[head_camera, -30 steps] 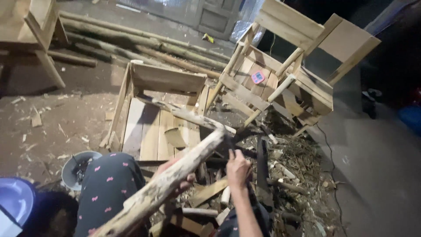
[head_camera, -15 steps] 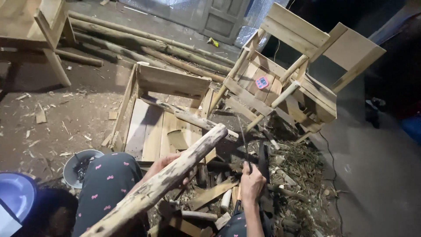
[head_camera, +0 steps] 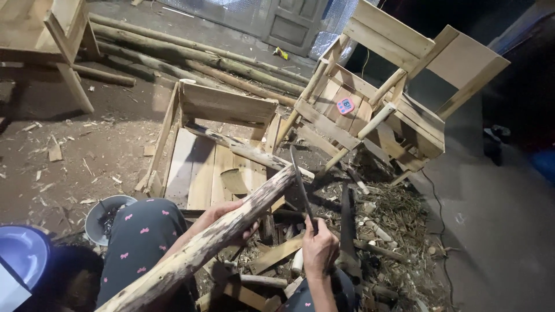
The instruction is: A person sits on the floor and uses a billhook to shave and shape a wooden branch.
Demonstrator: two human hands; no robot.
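Left hand [head_camera: 228, 222] closed around peeled log [head_camera: 214, 242], slanted up from lap over scrap pile [head_camera: 358, 242]; right hand [head_camera: 319, 247] clenched on long blade [head_camera: 302, 185], tip raised beside log's upper end; likely risk: blade glancing off rounded wood toward gripping fingers or knee; crowded ahead by pallet frame [head_camera: 225, 107] and tipped chair [head_camera: 376, 98]; open room only left over dirt floor [head_camera: 75, 156].

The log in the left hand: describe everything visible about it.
The log is a rough, pale pole, bark mostly stripped, with dark mottled patches. It slants from the lower left edge up to a blunt cut end near the blade. The left hand grips it mid-length, and it crosses above the patterned trouser leg.
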